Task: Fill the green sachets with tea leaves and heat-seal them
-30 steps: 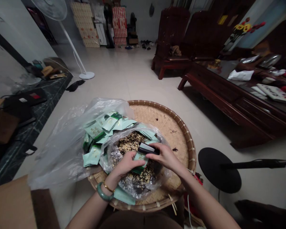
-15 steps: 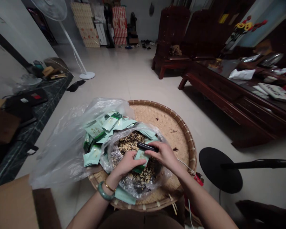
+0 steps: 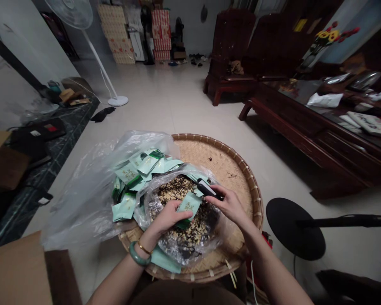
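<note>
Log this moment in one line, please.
left hand: holds green packet; right hand: holds black device; below: loose mix, clear bag

Left hand [image 3: 171,217] pinches a green packet [image 3: 191,202] over an open bag [image 3: 145,203] of dark and pale bits [image 3: 172,191]. Right hand [image 3: 227,204] grips a black device [image 3: 206,189] just beside the packet. Bag rests on a woven tray [image 3: 230,154], packet pile [image 3: 138,171] beside it.

One left hand [image 3: 173,217] and one right hand [image 3: 229,205] are seen. One sachet [image 3: 190,202] and one device [image 3: 206,188] are held. On one tray [image 3: 224,152], two bags [image 3: 127,142] are counted. One bangle [image 3: 136,256] and one bracelet [image 3: 144,248] are worn. At far left, one white fan [image 3: 98,60] is seen. The piled sachets [image 3: 127,173] at left are overlapped too closely to be counted.
</note>
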`<action>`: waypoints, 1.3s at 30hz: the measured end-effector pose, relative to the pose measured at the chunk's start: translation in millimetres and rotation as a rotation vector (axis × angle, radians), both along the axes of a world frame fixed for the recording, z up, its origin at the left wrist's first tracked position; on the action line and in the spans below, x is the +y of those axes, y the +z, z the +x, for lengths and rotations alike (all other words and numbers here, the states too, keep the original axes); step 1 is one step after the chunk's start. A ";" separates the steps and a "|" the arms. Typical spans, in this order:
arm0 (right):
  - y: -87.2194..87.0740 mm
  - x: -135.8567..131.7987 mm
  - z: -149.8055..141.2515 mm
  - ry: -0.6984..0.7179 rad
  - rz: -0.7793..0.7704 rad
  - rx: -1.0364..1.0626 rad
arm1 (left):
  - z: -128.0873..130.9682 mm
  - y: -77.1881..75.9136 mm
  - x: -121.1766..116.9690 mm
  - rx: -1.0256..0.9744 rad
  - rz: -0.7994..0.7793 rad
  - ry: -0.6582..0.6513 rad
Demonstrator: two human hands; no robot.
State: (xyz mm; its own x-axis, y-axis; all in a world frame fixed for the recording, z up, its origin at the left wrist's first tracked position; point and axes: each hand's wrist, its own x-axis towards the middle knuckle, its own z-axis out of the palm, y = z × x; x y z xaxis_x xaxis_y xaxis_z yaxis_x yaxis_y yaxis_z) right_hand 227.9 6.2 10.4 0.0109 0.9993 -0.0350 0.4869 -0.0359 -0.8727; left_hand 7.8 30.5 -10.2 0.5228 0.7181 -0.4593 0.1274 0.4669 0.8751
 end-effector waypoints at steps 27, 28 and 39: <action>-5.7 -15.0 -47.0 0.031 -0.054 0.417 | 0.6 17.4 -5.3 0.089 0.536 0.250; -3.5 -14.9 -44.0 0.012 -0.085 0.479 | -2.4 21.7 -2.3 0.093 0.550 0.282; -5.6 -21.8 -26.3 -0.126 -0.049 0.636 | -60.9 67.4 106.9 0.729 1.503 0.464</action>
